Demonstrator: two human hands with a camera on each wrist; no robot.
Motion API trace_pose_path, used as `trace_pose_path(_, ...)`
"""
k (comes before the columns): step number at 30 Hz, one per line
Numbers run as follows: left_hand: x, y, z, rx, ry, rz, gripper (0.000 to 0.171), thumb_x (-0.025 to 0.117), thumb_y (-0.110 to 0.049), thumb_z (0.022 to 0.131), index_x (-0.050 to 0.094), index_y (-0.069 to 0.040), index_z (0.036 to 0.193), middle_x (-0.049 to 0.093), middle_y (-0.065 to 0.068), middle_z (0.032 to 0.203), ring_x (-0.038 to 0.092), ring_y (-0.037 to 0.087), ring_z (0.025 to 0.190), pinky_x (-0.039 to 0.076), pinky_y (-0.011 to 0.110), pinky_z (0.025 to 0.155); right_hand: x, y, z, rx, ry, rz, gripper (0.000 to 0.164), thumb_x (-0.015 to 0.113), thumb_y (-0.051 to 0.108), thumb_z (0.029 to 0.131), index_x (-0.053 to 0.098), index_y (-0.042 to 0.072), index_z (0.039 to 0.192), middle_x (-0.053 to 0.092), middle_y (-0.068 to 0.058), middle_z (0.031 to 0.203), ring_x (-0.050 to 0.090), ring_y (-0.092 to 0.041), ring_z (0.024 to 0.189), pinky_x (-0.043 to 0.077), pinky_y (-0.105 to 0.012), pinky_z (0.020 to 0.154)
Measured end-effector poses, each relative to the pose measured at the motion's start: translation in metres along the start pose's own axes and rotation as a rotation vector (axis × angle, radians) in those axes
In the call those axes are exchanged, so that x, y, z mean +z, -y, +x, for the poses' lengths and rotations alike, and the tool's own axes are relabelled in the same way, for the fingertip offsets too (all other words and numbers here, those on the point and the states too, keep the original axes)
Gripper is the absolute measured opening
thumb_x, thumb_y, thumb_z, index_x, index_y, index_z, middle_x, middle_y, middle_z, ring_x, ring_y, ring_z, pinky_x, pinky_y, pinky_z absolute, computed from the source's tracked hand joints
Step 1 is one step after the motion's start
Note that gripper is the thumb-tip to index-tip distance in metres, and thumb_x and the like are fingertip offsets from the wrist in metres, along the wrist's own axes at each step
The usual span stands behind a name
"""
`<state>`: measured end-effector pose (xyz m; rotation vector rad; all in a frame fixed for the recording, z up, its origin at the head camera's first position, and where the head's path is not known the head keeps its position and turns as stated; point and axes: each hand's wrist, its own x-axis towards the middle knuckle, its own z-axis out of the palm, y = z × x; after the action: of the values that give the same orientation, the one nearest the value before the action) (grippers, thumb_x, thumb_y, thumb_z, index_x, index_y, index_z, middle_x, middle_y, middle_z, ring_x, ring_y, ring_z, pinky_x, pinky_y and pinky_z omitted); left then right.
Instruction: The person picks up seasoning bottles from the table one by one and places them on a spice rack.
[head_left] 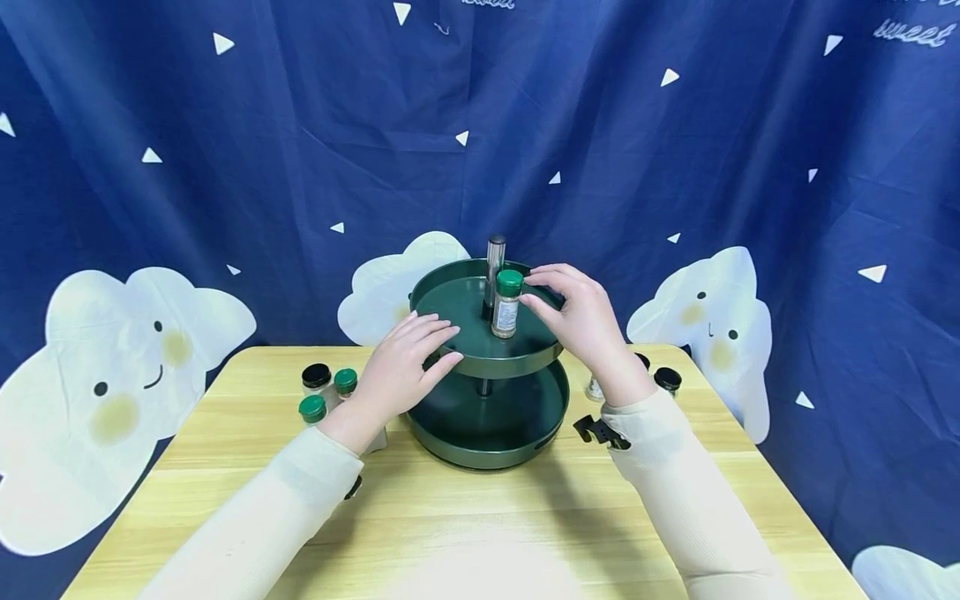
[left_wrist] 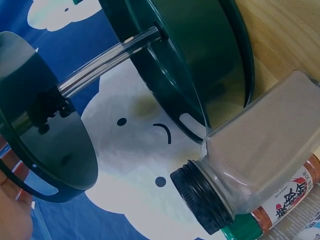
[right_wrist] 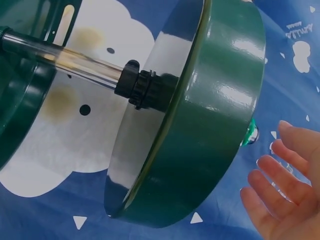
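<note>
A two-tier dark green round tray stand with a metal centre post stands on the table. On its upper tier a small clear spice jar with a green cap stands upright beside the post. My right hand is at the jar's right, thumb and fingers spread near the cap. In the right wrist view a gap shows between those fingers and the green cap. My left hand touches the upper tier's left rim with its fingers extended; in the left wrist view the fingers lie by the rim's slot.
Left of the stand are several jars, among them a black-capped one and green-capped ones, partly behind my left arm. More black-capped jars stand at the right, behind my right wrist. A blue curtain hangs behind the wooden table.
</note>
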<state>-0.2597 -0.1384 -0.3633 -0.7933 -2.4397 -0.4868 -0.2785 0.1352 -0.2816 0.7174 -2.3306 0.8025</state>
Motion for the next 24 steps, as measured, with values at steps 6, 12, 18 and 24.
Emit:
trace_pose_path(6,0.001,0.000,0.000,0.006,-0.011,-0.007,0.050,0.057,-0.046,0.100,0.063,-0.013,0.136,0.061,0.006,0.139,0.047,0.025,0.138,0.023,0.043,0.122,-0.007,-0.003,-0.006,0.004,0.004,-0.002,0.027,0.075,0.023,0.092,0.075,0.009,0.114,0.068,-0.006,0.123,0.062,-0.027,0.115,0.051,-0.047,0.097)
trace_pose_path(12,0.002,0.001,0.000,0.009,-0.016,-0.007,0.050,0.058,-0.046,0.100,0.064,-0.012,0.136,0.061,0.006,0.138,0.048,0.025,0.137,0.025,0.045,0.121,-0.013,-0.007,-0.012,0.010,0.001,-0.006,0.026,0.076,0.023,0.091,0.075,0.009,0.114,0.069,-0.008,0.121,0.062,-0.028,0.117,0.050,-0.048,0.098)
trace_pose_path(18,0.001,0.000,0.000,-0.003,-0.006,-0.004,0.050,0.057,-0.046,0.100,0.063,-0.013,0.136,0.061,0.006,0.139,0.047,0.025,0.138,0.025,0.045,0.121,-0.018,-0.014,-0.017,0.025,0.008,-0.020,0.026,0.076,0.022,0.091,0.075,0.009,0.113,0.069,-0.009,0.123,0.060,-0.030,0.121,0.047,-0.050,0.103)
trace_pose_path(24,0.000,-0.002,0.000,-0.007,-0.008,-0.005,0.049,0.058,-0.046,0.100,0.063,-0.013,0.136,0.061,0.005,0.139,0.047,0.025,0.137,0.027,0.047,0.120,-0.024,-0.018,-0.022,0.034,0.006,-0.022,0.024,0.076,0.019,0.091,0.075,0.008,0.112,0.070,-0.010,0.119,0.062,-0.031,0.116,0.048,-0.050,0.101)
